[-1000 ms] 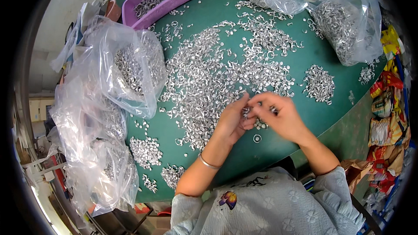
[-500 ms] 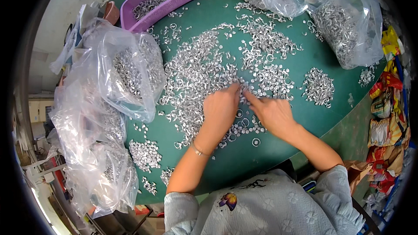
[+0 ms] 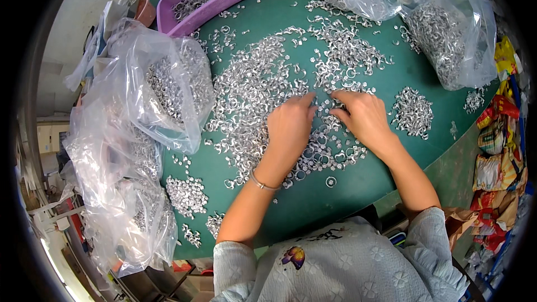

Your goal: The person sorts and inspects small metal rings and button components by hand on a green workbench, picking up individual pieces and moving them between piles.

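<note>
A wide spread of small silver metal pieces, many ring-shaped and some with a knobbed head, covers the middle of the green table. My left hand rests at the right side of the main heap, its thumb and index fingertips a little apart among the pieces. Facing it, my right hand reaches over the looser pieces with index finger and thumb spread. I see no piece held in either hand. Below my hands lies a looser group of rings, with one round piece on its own.
Clear plastic bags of silver pieces stand at the left and far right. A purple bin holds more at the back. Small piles sit at the right and near left. Colourful packages lie beyond the right edge.
My right hand has moved away from the left and slightly up, its fingers spreading. Pieces now lie where it was, below the hands. My left hand has shifted slightly up and right.
</note>
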The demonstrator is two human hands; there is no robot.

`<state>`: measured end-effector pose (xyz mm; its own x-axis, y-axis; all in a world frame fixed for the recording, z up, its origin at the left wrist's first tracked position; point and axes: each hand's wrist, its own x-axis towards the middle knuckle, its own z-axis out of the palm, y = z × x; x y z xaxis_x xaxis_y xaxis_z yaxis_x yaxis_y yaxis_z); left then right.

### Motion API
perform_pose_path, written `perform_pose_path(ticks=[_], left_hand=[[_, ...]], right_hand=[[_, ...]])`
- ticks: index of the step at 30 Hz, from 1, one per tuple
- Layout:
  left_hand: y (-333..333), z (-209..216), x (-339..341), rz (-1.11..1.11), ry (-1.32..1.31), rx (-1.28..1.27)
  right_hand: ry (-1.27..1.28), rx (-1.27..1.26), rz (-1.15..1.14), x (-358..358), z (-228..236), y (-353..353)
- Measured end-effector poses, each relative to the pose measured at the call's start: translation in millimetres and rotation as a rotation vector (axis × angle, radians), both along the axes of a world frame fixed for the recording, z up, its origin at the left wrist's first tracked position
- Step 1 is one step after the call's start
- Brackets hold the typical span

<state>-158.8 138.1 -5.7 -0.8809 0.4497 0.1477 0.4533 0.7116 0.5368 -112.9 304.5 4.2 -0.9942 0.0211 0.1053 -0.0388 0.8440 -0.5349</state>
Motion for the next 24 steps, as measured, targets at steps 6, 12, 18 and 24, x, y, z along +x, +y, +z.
perform_pose_path(ticks=[6, 12, 18, 24], left_hand=[[5, -1, -7, -0.041, 0.016, -0.036], [-25, 12, 0, 0.117, -1.084, 0.858], [-13, 18, 34, 0.305, -1.561, 1.442], [-35, -15, 38, -0.080, -1.765, 1.429]], right_hand=[[0.014, -0.003, -0.009, -3, -10, -2], [-0.238, -0.916, -0.042, 8, 7, 8], [0.129, -0.601, 0.241, 22, 15, -22], [-0.157, -0.491, 0.177, 26, 25, -19]])
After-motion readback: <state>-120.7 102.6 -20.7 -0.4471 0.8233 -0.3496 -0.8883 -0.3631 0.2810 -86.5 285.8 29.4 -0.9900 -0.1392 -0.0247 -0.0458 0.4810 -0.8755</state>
